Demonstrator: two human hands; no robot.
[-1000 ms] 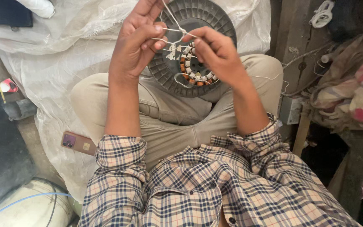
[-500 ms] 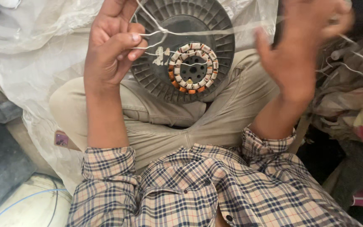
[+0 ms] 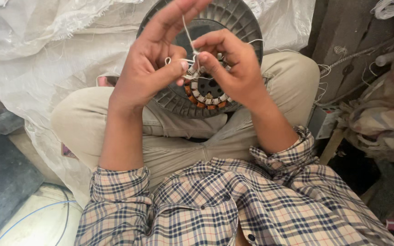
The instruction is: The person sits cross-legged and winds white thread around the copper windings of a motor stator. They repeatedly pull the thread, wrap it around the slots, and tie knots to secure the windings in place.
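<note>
White string [image 3: 189,43] is pinched between both hands above a round grey motor stator [image 3: 233,27] resting on the lap. Left hand [image 3: 149,68] grasps it with thumb and finger; right hand [image 3: 231,68] grips it too.

Motor disc [image 3: 174,98] half hidden behind both hands, top edge cropped.

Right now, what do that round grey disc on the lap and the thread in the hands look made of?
The ribbed disc looks like dull grey cast metal, possibly plastic: matte, with moulded fins. Its inner ring of coils shows coppery-orange wire between white wrapping. The thread seems thin white cotton or string, pulled taut between left hand and right hand.
</note>
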